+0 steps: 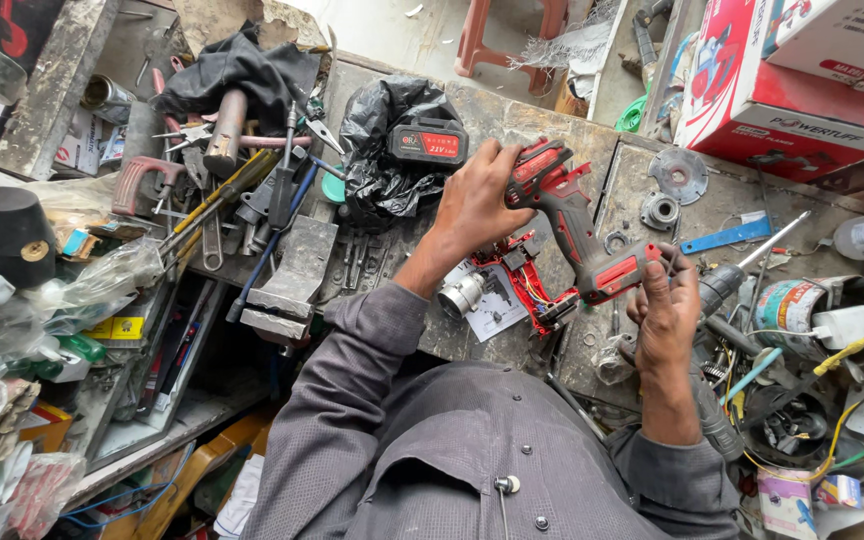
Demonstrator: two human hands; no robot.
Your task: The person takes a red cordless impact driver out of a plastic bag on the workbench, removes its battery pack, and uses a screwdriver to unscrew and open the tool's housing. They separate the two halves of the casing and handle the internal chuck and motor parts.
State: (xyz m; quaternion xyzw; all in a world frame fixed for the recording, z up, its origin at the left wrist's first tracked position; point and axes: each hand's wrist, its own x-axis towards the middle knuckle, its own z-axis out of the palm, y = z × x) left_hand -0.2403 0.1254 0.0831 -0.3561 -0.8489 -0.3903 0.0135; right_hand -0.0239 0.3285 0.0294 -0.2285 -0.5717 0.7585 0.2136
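Observation:
A red and black cordless drill housing [574, 222] is held above the workbench between both hands. My left hand [477, 200] grips its head end, and my right hand [665, 310] holds the base of its handle. Under it lie the other red housing half with wires [527, 278] and a silver chuck [462, 296] on a paper sheet. A black and red battery pack [428, 143] rests on a black plastic bag [384, 150] just left of my left hand.
A pile of pliers, wrenches and screwdrivers [242, 180] and a small vise [292, 280] lie at left. Red and white cartons [782, 80] stand at the back right. A metal disc [679, 173], another drill [727, 285], a tin [787, 305] and loose wires [832, 400] crowd the right.

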